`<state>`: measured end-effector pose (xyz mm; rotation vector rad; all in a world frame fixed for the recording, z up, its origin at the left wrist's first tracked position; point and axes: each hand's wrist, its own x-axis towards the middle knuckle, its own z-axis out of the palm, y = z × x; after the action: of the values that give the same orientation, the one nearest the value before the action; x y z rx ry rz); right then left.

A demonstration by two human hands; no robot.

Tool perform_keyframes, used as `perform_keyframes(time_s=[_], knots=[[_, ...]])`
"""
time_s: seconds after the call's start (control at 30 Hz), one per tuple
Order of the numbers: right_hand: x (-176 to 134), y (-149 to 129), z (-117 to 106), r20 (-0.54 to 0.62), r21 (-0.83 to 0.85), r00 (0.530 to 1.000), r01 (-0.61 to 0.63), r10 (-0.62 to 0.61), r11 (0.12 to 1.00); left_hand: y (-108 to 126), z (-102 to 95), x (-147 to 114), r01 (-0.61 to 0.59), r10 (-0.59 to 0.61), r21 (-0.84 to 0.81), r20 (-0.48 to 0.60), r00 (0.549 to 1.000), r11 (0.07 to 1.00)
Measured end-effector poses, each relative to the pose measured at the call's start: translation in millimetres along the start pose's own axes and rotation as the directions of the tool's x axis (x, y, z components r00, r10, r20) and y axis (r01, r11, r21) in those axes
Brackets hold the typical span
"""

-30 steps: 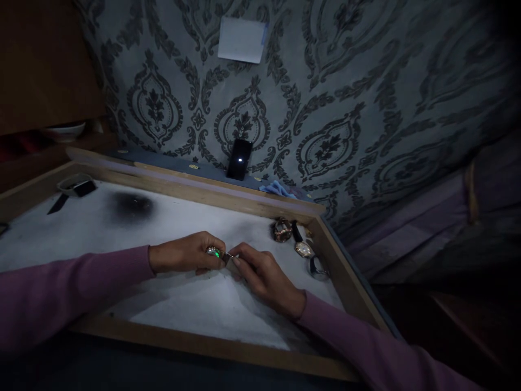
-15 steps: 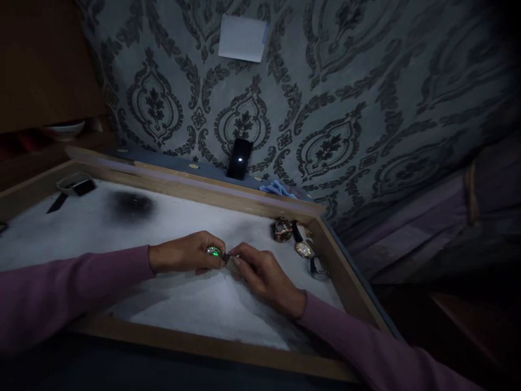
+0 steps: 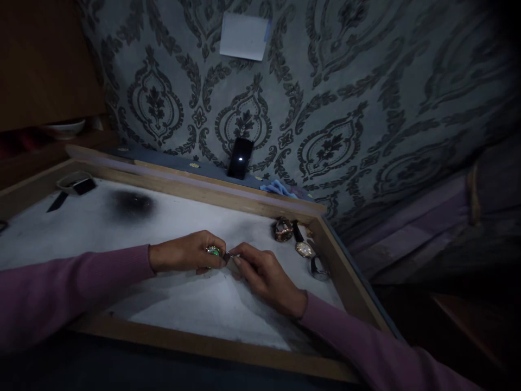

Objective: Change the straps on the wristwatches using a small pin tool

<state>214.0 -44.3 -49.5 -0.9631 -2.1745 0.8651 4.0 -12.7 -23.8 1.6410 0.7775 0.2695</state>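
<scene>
My left hand (image 3: 194,251) is closed around a wristwatch (image 3: 213,251) whose round face gleams green. A short dark piece of its strap (image 3: 227,258) sticks out past the thumb toward the right. My right hand (image 3: 262,274) pinches a small, thin, shiny metal piece (image 3: 232,255) between thumb and fingertips, right against that strap end. Whether this piece is a tool or part of the strap, I cannot tell. Both hands meet over the white floor of a shallow wooden tray (image 3: 211,345).
At the tray's right side lie a rose-gold watch (image 3: 282,229), a gold-faced watch (image 3: 304,249) and a dark watch (image 3: 318,267). Another watch (image 3: 84,185) sits at the far left corner. Behind the tray are a phone (image 3: 240,157) leaning on the wall and a blue cloth (image 3: 277,188).
Hardly anything differs. Both hands keep the same grip and place, and the green gleam on the watch face has dimmed slightly.
</scene>
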Motion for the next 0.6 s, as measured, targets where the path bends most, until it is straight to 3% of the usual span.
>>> perform_keyframes(time_s=[0.6], knots=[[2.3, -1.4, -0.9, -0.002, 0.002, 1.000, 0.013, -0.013, 1.000, -0.7, 0.3, -0.1, 0.005, -0.004, 0.041, -0.016, 1.000, 0.999]])
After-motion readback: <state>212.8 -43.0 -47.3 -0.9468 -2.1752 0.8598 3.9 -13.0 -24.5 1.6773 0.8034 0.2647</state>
